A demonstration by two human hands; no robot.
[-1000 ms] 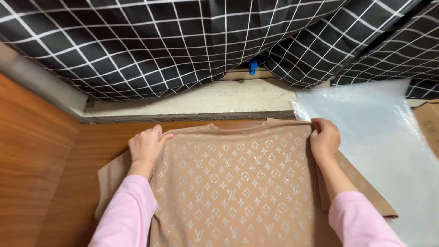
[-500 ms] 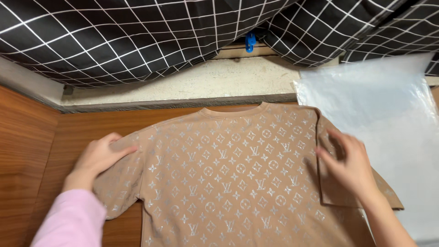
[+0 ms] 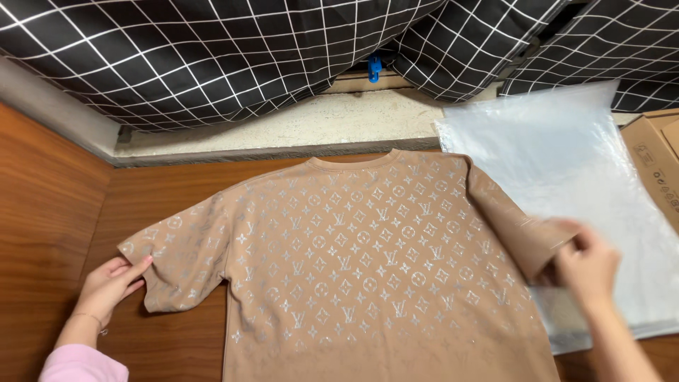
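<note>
Pinching the tan patterned T-shirt [image 3: 353,269] sleeve, right hand [image 3: 587,265] fingers grip; left hand [image 3: 109,283] fingers lie flat together.

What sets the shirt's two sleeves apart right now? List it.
The left sleeve lies spread flat on the wooden surface, patterned side up; the right sleeve is folded in over the shirt body, its plain underside showing.
The left hand rests fingertips at the left sleeve's edge; the right hand pinches the right sleeve's end.
The right sleeve sits by the clear plastic bag; the left does not.
Both are tan.
</note>
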